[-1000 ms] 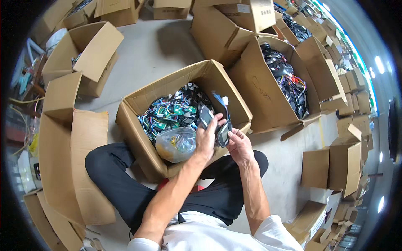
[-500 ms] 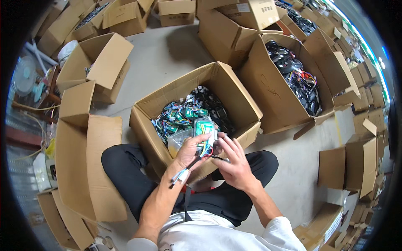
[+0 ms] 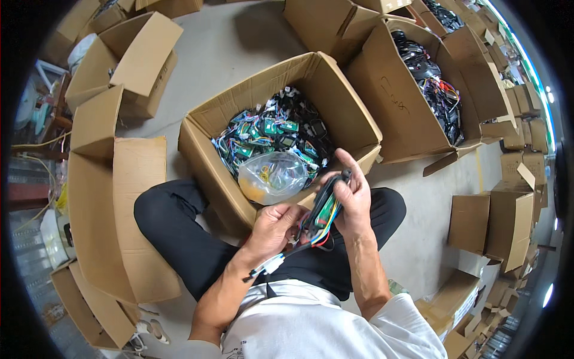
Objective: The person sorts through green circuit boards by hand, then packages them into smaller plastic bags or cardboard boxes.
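Note:
My right hand (image 3: 353,200) grips a green circuit board (image 3: 326,210) set in a black housing, tilted up on edge above my lap. Blue, yellow, red and black wires (image 3: 314,240) trail from it toward the lower left, ending in white and black connectors (image 3: 269,264). At the board's lower end my left hand (image 3: 274,227) is closed, its fingertips pinching near where the wires come out; the exact hold is partly hidden. Just beyond both hands, an open cardboard box (image 3: 206,128) holds a heap of wired circuit boards (image 3: 269,128). A clear plastic bag (image 3: 278,179) lies on the heap's near side.
An open carton (image 3: 388,102) of black cables and wires (image 3: 439,99) stands to the right. Another open carton (image 3: 140,209) is close on my left, with one more (image 3: 131,66) behind it. Cartons (image 3: 493,227) also line the far right. My bent legs (image 3: 173,215) flank the middle box.
The circuit board has passed from my left hand to my right, turned on edge and come nearer to me, away from over the box. My left hand has shifted to its lower end.

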`<state>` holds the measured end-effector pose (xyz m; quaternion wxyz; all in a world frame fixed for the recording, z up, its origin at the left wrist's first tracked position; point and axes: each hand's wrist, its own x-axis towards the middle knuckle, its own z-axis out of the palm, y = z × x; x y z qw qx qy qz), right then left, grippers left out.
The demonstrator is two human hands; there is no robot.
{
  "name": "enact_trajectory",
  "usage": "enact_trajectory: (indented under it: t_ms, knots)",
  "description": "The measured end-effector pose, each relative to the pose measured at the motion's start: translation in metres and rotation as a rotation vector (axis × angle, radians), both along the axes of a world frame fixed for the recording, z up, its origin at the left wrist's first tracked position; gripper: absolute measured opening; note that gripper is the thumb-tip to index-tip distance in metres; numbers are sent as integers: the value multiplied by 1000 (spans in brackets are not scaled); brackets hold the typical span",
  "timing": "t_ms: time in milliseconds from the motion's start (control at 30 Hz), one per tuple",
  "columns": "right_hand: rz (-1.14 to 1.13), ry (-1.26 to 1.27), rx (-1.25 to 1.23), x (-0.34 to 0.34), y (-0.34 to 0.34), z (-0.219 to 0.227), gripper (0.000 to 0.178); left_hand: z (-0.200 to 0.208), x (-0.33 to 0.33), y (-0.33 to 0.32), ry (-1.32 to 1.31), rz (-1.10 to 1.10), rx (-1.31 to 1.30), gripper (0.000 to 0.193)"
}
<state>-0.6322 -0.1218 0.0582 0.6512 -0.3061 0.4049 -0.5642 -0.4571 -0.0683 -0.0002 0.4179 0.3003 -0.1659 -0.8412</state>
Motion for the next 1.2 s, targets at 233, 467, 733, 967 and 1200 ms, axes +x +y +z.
enact_trajectory:
  t_ms: [233,467,733,967,1200]
  knots:
    - [40,483,-90,38,25,13,81,0,13,46,409,244,327,60]
    - [352,218,-42,57,10,-5,94,12,42,26,-56,-110,276,40]
    - [104,556,186,90,-12,-27,69,3,41,38,-222,99,-120,93]
    - [-92,666,106,97,7,-33,70,8,39,39,-574,145,-189,73]
    - [241,279,232,79,-27,-54,64,-26,70,56,-247,263,56,38]
